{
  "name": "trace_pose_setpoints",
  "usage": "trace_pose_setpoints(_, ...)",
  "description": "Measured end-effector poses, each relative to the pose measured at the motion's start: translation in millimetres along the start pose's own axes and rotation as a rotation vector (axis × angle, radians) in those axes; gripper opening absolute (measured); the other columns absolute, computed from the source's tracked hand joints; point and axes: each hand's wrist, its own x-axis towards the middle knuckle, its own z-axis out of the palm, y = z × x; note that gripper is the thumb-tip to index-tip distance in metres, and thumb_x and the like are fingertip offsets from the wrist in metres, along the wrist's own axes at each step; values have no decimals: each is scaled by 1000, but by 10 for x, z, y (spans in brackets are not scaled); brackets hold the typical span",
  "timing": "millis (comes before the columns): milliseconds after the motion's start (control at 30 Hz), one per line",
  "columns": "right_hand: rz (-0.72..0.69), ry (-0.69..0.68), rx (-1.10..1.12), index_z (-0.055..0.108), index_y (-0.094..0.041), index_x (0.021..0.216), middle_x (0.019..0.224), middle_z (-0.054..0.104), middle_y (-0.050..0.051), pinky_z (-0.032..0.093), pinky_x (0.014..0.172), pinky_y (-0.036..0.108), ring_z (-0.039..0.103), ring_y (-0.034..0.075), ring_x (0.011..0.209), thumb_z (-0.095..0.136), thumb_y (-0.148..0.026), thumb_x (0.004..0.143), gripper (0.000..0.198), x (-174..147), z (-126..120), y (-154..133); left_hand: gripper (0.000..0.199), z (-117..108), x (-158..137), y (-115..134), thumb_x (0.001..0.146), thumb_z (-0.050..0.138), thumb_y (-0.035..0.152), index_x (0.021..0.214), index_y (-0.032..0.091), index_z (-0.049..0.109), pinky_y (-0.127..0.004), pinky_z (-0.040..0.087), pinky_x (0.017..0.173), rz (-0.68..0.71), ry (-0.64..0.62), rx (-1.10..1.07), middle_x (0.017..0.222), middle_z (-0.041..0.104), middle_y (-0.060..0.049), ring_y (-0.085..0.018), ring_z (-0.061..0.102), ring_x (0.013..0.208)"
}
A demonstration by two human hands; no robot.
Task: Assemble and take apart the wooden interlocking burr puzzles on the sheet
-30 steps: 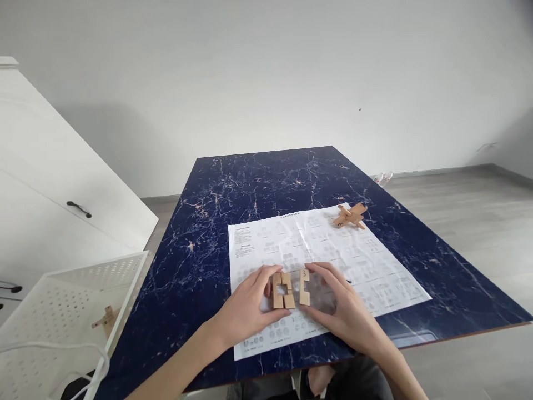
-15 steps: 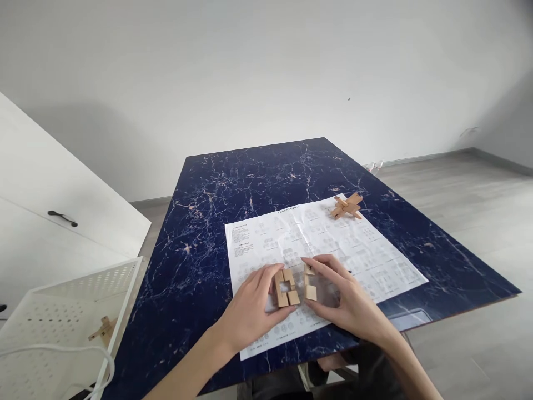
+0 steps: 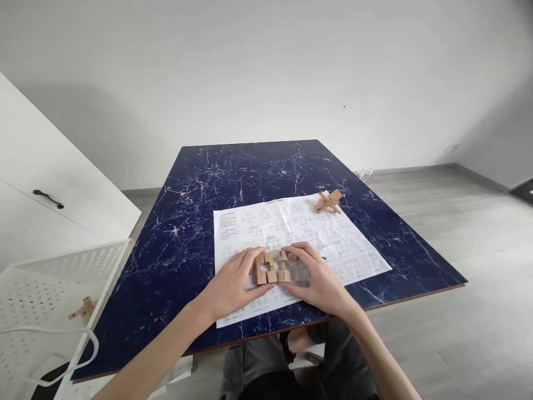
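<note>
My left hand (image 3: 233, 283) is closed round two notched wooden puzzle pieces (image 3: 261, 272) that lie side by side with a gap in their middle. Between the thumb and fingers of my right hand (image 3: 314, 278) is another notched wooden puzzle piece (image 3: 283, 269), with a dark mark like a 3 on its top end. Only a narrow space parts it from the left pair. Beneath both hands lies a creased instruction sheet (image 3: 241, 244) printed with small diagrams. An assembled wooden cross puzzle (image 3: 330, 202) rests at the sheet's far right corner.
The blue marbled table (image 3: 233, 172) extends away toward a white wall. On the left, a white perforated bin (image 3: 62, 253) holds another wooden piece (image 3: 84, 309), and a white cable (image 3: 50, 329) crosses it. A white cabinet (image 3: 75, 166) stands behind the bin.
The right-hand piece has come closer to the left pair and now shows its numbered end. The camera view has shifted, so the table and sheet sit further left.
</note>
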Motion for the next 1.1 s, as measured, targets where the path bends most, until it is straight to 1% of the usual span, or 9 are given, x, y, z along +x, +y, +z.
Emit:
trace_pose_setpoints(100, 17, -9, 2, 53, -28, 146, 146, 59, 12, 54, 112, 50, 63, 31, 132, 76, -31, 94, 56, 1, -2, 10, 69, 0, -13, 4, 99, 72, 55, 155, 27, 42, -54, 57, 109, -12, 4, 13, 147, 64, -15, -37, 65, 135)
trace_pose_setpoints(267, 72, -7, -28, 51, -30, 148, 147, 62, 11, 55, 112, 53, 63, 33, 135, 76, -31, 95, 59, -26, 18, 1, 69, 8, -61, -36, 99, 71, 56, 156, 30, 42, -53, 58, 110, -23, 33, 2, 147, 64, -13, -36, 67, 132)
trace_pose_setpoints(367, 65, -7, -61, 49, -31, 151, 149, 62, 11, 56, 112, 53, 62, 33, 137, 75, -29, 96, 60, -40, 32, -13, 68, 2, -89, -60, 100, 72, 53, 157, 32, 41, -52, 58, 110, -29, 28, -8, 147, 65, -12, -35, 66, 133)
trace_pose_setpoints(533, 33, -29, -109, 48, -34, 157, 148, 62, 11, 61, 108, 52, 64, 34, 135, 72, -27, 98, 64, -39, 54, -10, 69, -20, -123, -51, 100, 74, 49, 157, 34, 39, -51, 59, 110, -48, 24, -21, 144, 66, -11, -34, 68, 131)
trace_pose_setpoints(633, 23, -49, -132, 44, -36, 161, 149, 61, 11, 63, 106, 51, 64, 34, 135, 69, -27, 99, 67, -36, 65, -2, 69, -23, -134, -38, 100, 74, 49, 158, 34, 38, -52, 58, 111, -73, 18, -19, 146, 66, -10, -34, 67, 133)
trace_pose_setpoints(733, 24, -72, -134, 41, -36, 163, 150, 60, 10, 63, 105, 50, 62, 34, 137, 68, -28, 100, 69, -30, 61, -8, 72, -15, -137, -36, 100, 73, 51, 160, 35, 36, -53, 57, 113, -64, 19, -25, 149, 65, -10, -34, 66, 136)
trace_pose_setpoints(933, 30, -96, -117, 41, -36, 161, 154, 59, 8, 58, 113, 54, 59, 33, 142, 67, -29, 101, 66, -33, 42, -8, 78, 21, -151, -57, 98, 73, 56, 162, 37, 34, -56, 55, 115, -66, 32, -7, 154, 61, -11, -36, 63, 139)
trace_pose_setpoints(1033, 20, -91, -109, 41, -35, 161, 156, 58, 9, 55, 116, 57, 56, 34, 145, 66, -32, 102, 63, -51, 45, 13, 79, 46, -182, -67, 97, 74, 60, 162, 37, 35, -58, 55, 114, -99, 50, -25, 153, 61, -11, -37, 63, 139)
trace_pose_setpoints(1100, 17, -91, -102, 40, -36, 161, 156, 57, 10, 55, 116, 58, 56, 34, 145, 66, -33, 103, 63, -58, 45, 17, 79, 54, -216, -61, 96, 75, 59, 162, 38, 36, -57, 57, 113, -144, 69, -52, 153, 61, -12, -37, 64, 136)
